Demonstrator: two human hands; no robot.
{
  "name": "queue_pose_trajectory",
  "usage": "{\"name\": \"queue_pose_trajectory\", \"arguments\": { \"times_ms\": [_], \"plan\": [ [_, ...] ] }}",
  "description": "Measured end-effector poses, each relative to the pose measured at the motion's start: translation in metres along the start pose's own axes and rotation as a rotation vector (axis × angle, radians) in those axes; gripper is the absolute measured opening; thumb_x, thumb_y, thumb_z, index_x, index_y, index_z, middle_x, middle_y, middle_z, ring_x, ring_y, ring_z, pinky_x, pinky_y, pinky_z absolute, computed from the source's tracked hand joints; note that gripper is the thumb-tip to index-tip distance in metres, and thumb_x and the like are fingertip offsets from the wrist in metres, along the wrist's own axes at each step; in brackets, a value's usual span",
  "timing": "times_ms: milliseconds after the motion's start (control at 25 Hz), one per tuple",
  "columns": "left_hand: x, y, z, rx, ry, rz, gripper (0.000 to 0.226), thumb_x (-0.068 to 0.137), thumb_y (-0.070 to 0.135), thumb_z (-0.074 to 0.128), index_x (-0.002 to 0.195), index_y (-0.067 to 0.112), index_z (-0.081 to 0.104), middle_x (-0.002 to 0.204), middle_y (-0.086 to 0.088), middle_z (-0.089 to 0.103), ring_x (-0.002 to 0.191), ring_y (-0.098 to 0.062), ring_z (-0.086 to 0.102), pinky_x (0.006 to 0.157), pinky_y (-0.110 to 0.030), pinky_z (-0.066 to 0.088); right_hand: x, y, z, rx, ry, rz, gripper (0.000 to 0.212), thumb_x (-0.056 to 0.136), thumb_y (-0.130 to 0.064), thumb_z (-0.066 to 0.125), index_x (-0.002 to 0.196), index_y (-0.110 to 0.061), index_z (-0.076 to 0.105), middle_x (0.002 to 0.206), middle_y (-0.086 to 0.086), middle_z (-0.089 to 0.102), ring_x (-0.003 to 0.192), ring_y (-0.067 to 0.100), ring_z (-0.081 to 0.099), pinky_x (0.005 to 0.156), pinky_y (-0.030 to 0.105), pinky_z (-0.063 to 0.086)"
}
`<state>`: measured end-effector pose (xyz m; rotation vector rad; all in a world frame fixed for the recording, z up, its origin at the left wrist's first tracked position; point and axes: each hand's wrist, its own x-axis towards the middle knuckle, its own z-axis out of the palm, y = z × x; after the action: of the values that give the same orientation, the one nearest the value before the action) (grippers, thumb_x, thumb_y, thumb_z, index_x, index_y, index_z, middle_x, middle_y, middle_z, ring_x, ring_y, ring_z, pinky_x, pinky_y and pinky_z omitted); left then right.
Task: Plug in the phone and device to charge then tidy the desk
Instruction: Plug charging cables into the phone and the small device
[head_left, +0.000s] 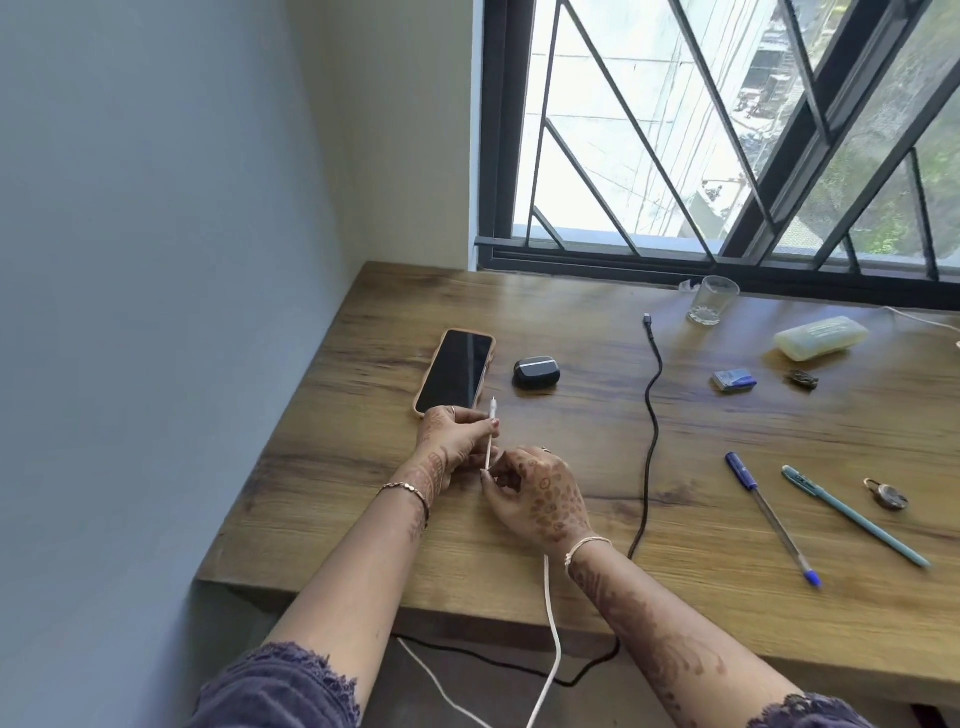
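A phone (455, 370) in a peach case lies screen up near the desk's left edge. Just below it, my left hand (451, 438) pinches the white charging cable (491, 431) near its plug, which points up toward the phone. My right hand (535, 496) grips the same cable lower down; the cable runs under that wrist and off the front edge. A small black earbud case (536, 372) sits right of the phone. A black cable (652, 421) lies loose across the desk, its plug end free near the window.
On the wooden desk (571, 571), a glass (710, 300) stands by the window. A pale yellow case (821, 338), a blue packet (733, 379) and a dark small object (802, 379) lie at right. Two pens (769, 512) (852, 514) and a padlock (887, 494) are nearer.
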<state>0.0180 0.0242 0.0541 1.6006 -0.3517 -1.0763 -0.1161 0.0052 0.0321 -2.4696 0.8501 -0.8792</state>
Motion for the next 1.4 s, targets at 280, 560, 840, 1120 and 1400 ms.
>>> {"name": "queue_pose_trajectory", "arguments": {
  "times_ms": [280,560,840,1120,1400],
  "plan": [
    [-0.007,-0.012,-0.029,0.019,0.157,0.02,0.006,0.081,0.006,0.07,0.087,0.005,0.067,0.075,-0.009,0.069,0.05,-0.015,0.064,0.049,-0.024,0.055,0.014,0.012,0.016,0.069,0.039,0.206,0.011,0.083,-0.019,0.065,0.073,-0.017,0.063,0.071,-0.003,0.063,0.065,0.008,0.049,0.065,0.014,0.035],
    [-0.016,-0.028,-0.047,-0.005,0.238,0.024,0.005,0.083,0.008,0.064,0.084,0.005,0.068,0.071,-0.008,0.068,0.05,-0.012,0.064,0.048,-0.022,0.054,0.055,0.02,0.03,0.165,0.002,0.42,0.011,0.087,-0.016,0.06,0.091,-0.015,0.071,0.094,0.003,0.068,0.091,0.018,0.062,0.089,0.029,0.047],
    [-0.019,-0.027,-0.047,-0.032,0.272,0.007,0.011,0.085,0.004,0.057,0.083,0.01,0.066,0.068,-0.007,0.064,0.047,-0.012,0.062,0.049,-0.024,0.055,0.098,0.02,0.038,0.135,-0.105,0.521,0.03,0.093,-0.021,0.052,0.118,-0.011,0.064,0.118,0.011,0.059,0.114,0.026,0.055,0.1,0.03,0.039],
    [-0.013,-0.02,-0.042,0.021,0.304,0.009,0.02,0.089,0.011,0.054,0.106,0.013,0.066,0.073,-0.007,0.061,0.047,-0.016,0.058,0.041,-0.022,0.05,0.113,0.015,0.044,0.083,-0.127,0.54,0.026,0.096,-0.024,0.049,0.111,-0.014,0.067,0.112,0.011,0.056,0.108,0.026,0.055,0.093,0.028,0.039],
    [-0.012,-0.015,-0.038,-0.044,0.31,-0.013,0.025,0.089,0.009,0.057,0.113,0.007,0.06,0.07,-0.008,0.062,0.044,-0.017,0.056,0.042,-0.023,0.05,0.114,0.02,0.052,0.049,-0.125,0.539,0.032,0.092,-0.038,0.055,0.108,-0.014,0.07,0.11,0.009,0.06,0.105,0.023,0.057,0.094,0.029,0.042]
  ]
}}
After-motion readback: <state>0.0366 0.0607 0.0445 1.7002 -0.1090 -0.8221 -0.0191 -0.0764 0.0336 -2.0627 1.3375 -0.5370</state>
